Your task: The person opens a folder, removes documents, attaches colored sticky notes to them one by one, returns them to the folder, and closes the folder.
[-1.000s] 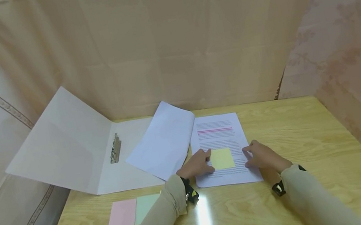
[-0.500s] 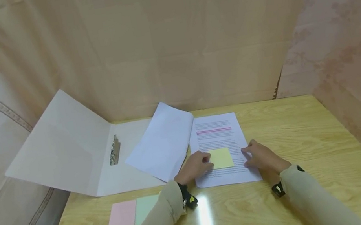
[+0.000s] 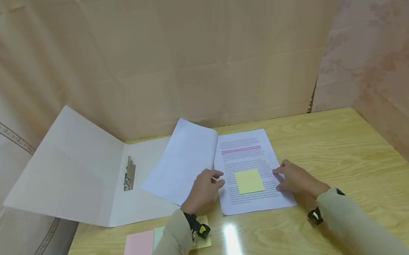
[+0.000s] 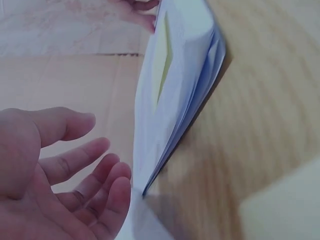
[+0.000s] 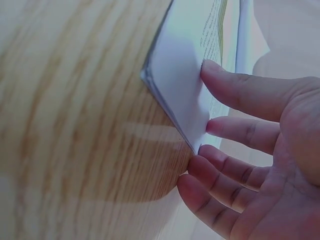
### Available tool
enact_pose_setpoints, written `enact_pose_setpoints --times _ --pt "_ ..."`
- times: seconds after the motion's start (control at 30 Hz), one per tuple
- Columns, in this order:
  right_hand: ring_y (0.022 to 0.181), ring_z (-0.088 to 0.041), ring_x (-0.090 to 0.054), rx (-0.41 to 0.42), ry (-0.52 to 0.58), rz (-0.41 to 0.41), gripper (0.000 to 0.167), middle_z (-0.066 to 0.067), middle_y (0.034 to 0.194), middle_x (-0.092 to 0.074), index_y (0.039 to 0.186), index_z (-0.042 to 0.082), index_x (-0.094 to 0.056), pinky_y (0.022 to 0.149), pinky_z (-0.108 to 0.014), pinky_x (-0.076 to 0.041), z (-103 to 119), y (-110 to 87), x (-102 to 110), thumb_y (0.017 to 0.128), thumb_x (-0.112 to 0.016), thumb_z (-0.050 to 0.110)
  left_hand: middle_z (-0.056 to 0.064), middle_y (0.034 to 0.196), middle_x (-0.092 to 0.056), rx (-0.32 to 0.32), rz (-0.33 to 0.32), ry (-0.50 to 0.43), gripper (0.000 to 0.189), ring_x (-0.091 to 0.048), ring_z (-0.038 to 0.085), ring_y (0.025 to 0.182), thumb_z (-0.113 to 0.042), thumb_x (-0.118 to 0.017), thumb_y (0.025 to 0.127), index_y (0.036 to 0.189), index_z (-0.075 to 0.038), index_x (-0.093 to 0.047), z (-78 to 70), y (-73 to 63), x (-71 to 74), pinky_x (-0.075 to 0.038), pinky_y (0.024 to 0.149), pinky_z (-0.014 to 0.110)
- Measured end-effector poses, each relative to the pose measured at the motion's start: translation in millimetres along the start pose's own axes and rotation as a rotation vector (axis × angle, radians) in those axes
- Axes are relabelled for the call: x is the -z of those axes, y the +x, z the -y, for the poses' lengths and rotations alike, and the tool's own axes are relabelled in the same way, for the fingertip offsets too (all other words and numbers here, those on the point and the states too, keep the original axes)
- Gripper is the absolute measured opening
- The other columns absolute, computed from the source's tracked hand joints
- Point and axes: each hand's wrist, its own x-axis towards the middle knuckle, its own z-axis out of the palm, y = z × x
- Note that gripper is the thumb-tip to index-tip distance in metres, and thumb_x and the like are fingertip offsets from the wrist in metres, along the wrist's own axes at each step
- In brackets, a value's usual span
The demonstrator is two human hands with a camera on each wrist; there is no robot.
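A yellow sticky note [image 3: 249, 181] lies flat on the lower half of a printed page [image 3: 250, 205], which has pink highlighted lines near its top. My left hand [image 3: 203, 187] is just left of the page, its fingers loosely bent and nothing between them in the left wrist view. At the page's right edge is my right hand [image 3: 298, 178], with thumb and fingertips resting on the paper. In the right wrist view its fingers [image 5: 242, 132] are nearly straight, some at the edge of the stacked sheets [image 5: 175, 75].
Blank turned-over paper [image 3: 181, 156] overlaps an open white folder [image 3: 70, 177] with a metal clip [image 3: 129, 175]. In front lie a pink sticky pad [image 3: 137, 248], a green pad [image 3: 158, 234] and a yellow pad [image 3: 205, 238], partly behind the left sleeve. A curtain [image 3: 177, 60] hangs behind the table.
My left hand has let go of the sticky note's left edge and drawn back left, off the printed page. The note stays on the page, and the right hand keeps its place.
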Motion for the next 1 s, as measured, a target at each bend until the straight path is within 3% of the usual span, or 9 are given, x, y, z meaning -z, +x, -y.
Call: enact_pose_setpoints --times 0.27,0.53,0.83,1.0 --pt "0.098 -0.027 -0.052 0.007 -0.001 -0.002 0.058 -0.022 0.122 -0.05 0.134 -0.003 -0.055 0.086 -0.043 -0.047 -1.2 0.7 -1.5 0.083 -0.076 0.017 0.013 0.107 -0.064 0.022 -0.147 0.029 0.029 -0.061 0.023 0.094 -0.019 -0.062 0.092 0.117 -0.005 -0.068 9.5 -2.2 25.2 -0.05 0.081 0.037" --pt "0.099 -0.027 -0.052 -0.008 0.005 -0.004 0.058 -0.021 0.124 -0.05 0.134 -0.002 -0.055 0.087 -0.044 -0.048 -0.6 0.3 -1.9 0.083 -0.076 0.017 0.016 0.109 -0.065 0.102 -0.255 0.075 0.029 -0.062 0.028 0.097 -0.017 -0.062 0.089 0.115 -0.004 -0.069 31.2 -3.7 54.5 -0.049 0.084 0.042" --pt "0.098 -0.028 -0.051 0.005 -0.008 -0.006 0.058 -0.022 0.122 -0.05 0.134 -0.003 -0.055 0.086 -0.043 -0.047 -0.8 1.6 -1.8 0.083 -0.076 0.018 0.024 0.118 -0.063 0.236 -0.283 0.095 0.036 -0.06 0.036 0.107 -0.019 -0.06 0.09 0.119 0.001 -0.064 63.1 -11.4 78.1 -0.048 0.089 0.048" --pt "0.096 -0.027 -0.05 0.005 -0.015 -0.008 0.058 -0.021 0.12 -0.05 0.134 -0.003 -0.055 0.085 -0.042 -0.046 -3.3 2.3 -2.7 0.083 -0.076 0.018 0.027 0.119 -0.062 0.26 -0.315 0.139 0.037 -0.058 0.042 0.11 -0.017 -0.061 0.088 0.118 0.004 -0.064 78.1 -17.0 87.2 -0.046 0.092 0.052"
